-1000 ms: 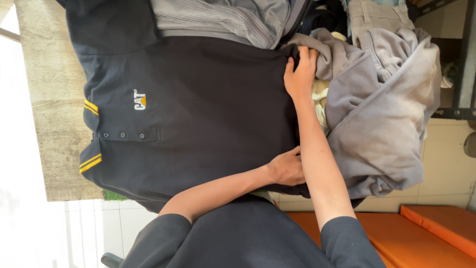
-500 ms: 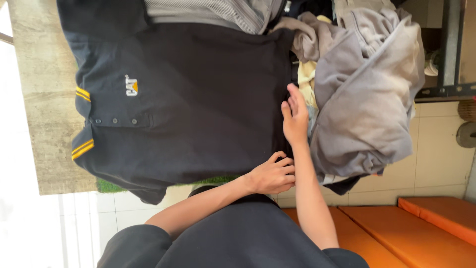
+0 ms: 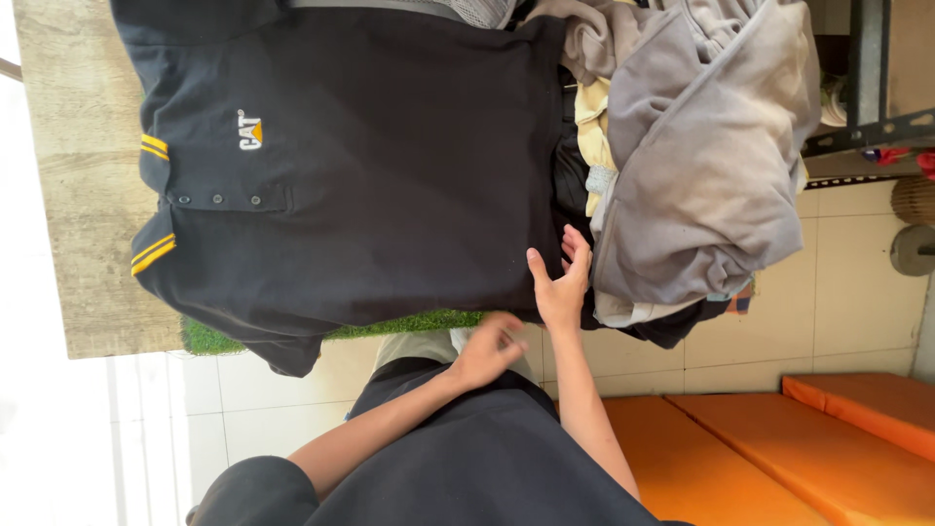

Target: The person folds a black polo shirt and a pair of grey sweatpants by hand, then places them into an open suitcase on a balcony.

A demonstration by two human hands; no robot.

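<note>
Surroundings: a heap of grey clothes (image 3: 701, 166) lies just right of the dark polo shirt (image 3: 370, 166), overlapping its hem; orange cushions (image 3: 779, 448) sit on the tiled floor lower right.
Shirt: spread flat on a wooden table (image 3: 78, 195), collar to the left, a strip of green turf (image 3: 409, 323) under its near edge.
Right hand (image 3: 560, 282): fingers spread apart, resting on the shirt's hem beside the heap, gripping nothing.
Left hand (image 3: 487, 351): loosely curled, empty, hovering just off the near edge of the shirt.
</note>
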